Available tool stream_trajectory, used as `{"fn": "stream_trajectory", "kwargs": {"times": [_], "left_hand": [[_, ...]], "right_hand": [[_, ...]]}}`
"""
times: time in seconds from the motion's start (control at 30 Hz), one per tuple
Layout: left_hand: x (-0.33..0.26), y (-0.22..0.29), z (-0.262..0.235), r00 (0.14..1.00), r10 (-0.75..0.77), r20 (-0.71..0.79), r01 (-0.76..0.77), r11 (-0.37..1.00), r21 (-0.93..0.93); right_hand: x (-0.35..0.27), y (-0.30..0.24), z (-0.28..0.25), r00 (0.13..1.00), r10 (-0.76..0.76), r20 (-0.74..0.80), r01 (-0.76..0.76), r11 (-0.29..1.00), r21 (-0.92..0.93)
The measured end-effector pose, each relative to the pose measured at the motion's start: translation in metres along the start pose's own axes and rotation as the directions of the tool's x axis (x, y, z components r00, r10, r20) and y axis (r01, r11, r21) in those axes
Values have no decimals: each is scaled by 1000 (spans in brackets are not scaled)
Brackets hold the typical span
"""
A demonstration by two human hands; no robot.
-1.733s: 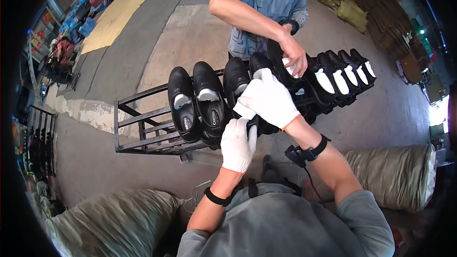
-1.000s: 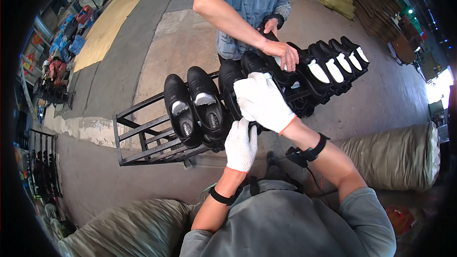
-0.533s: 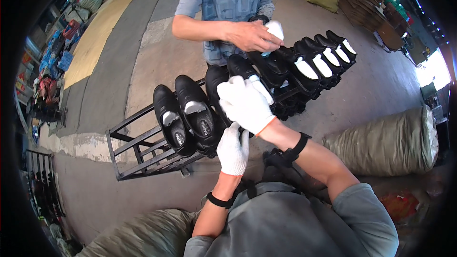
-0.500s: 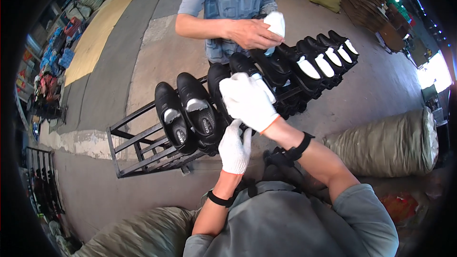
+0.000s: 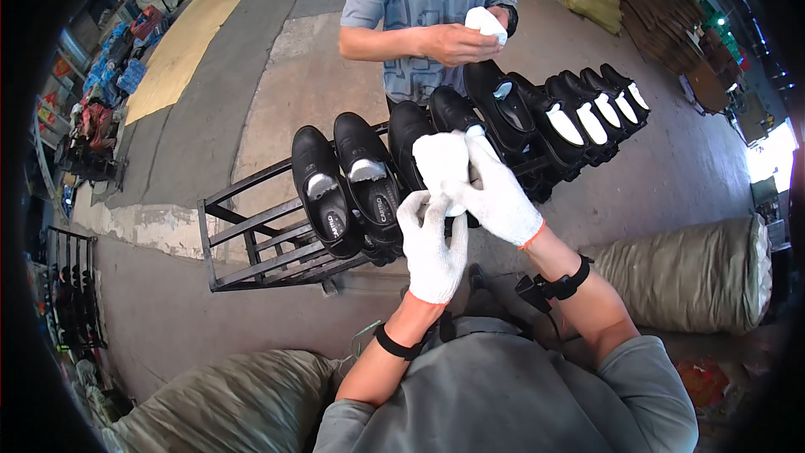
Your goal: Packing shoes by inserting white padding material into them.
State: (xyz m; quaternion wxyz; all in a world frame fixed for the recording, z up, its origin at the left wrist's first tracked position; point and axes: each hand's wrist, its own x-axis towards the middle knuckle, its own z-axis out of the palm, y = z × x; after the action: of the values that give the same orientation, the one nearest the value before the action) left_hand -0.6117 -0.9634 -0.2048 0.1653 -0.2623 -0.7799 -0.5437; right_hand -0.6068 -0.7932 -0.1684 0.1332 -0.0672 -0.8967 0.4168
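My left hand (image 5: 432, 247), in a white knit glove with an orange cuff, pinches the lower side of a crumpled white wad (image 5: 440, 159) that looks like paper. From the right, my right hand (image 5: 501, 201), gloved alike, closes on the same wad. The wad is above a row of black slip-on shoes and partly hides one black shoe (image 5: 409, 130). To its left, a pair of black shoes (image 5: 323, 193) have silvery-white stuffing inside. Just beyond my right hand stands another black shoe (image 5: 453, 109) with white stuffing.
The shoes stand on a black metal rack (image 5: 251, 231) running left to far right. Across it, a person (image 5: 432, 0) holds another white wad (image 5: 486, 23) in both hands. Shoes with white inserts (image 5: 591, 124) line the right end. Large wrapped bundles (image 5: 683, 273) lie nearby.
My hands have drawn together around the white wad, which now shows between them; my right hand has shifted right. The other person's hands have lifted away from the shoes with their wad.
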Motion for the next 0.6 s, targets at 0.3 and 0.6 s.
{"fn": "stream_trajectory", "kwargs": {"times": [0.3, 0.6], "left_hand": [[-19, -24, 14, 979, -171, 108, 169, 985, 33], [-26, -35, 25, 982, -146, 116, 133, 985, 112]], "right_hand": [[29, 7, -8, 974, -136, 183, 173, 963, -206], [41, -4, -11, 941, -195, 275, 311, 820, -480]]}}
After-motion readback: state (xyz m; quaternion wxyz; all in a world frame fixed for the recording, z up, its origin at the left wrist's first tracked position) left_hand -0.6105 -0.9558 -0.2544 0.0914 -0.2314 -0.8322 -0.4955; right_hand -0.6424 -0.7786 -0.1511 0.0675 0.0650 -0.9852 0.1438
